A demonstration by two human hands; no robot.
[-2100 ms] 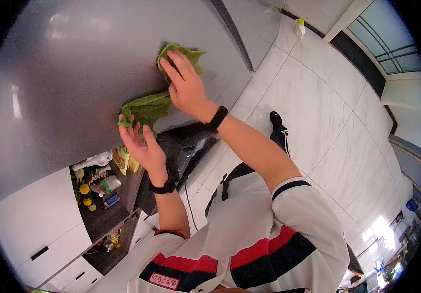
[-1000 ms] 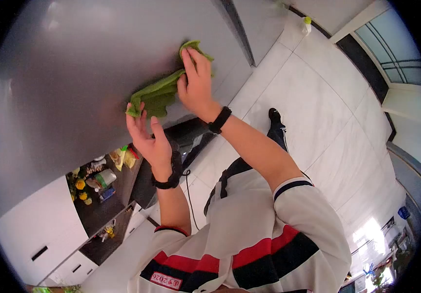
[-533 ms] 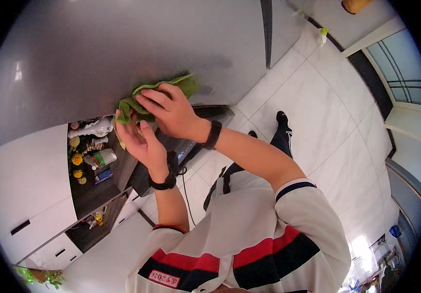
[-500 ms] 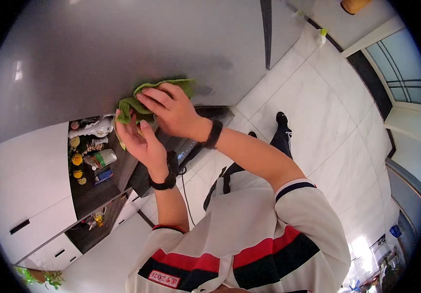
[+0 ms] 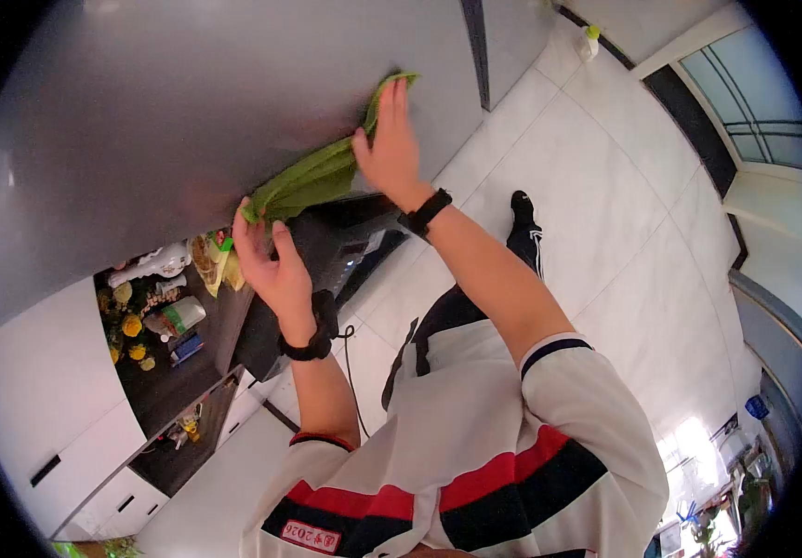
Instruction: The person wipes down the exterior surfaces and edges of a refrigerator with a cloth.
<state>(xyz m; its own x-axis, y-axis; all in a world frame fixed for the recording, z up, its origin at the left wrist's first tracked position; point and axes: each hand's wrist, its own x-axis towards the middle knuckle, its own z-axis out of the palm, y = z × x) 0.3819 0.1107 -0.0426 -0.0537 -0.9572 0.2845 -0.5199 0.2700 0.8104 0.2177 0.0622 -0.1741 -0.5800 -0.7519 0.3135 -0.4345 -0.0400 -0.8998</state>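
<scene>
A green cloth [image 5: 308,181] stretches between my two hands along the lower edge of a large, smooth grey panel [image 5: 205,102]. My right hand [image 5: 391,149] is at the cloth's upper right end, fingers straight and close together, holding it against the panel. At the lower left end, my left hand [image 5: 272,270] has a corner of the cloth at its fingertips, its thumb standing apart. Both wrists wear black bands.
Below the panel, a dark shelf holds a white vase [image 5: 154,265], yellow flowers [image 5: 131,325], a bottle-like container [image 5: 176,318] and a blue box [image 5: 187,349]. White drawers [image 5: 57,391] stand left. A cable [image 5: 349,372] hangs near my left arm. A bottle [image 5: 589,44] stands on the tiled floor.
My right hand has moved up and to the right with its end of the cloth. The bunched cloth is now drawn out long, while my left hand stays near the lower corner.
</scene>
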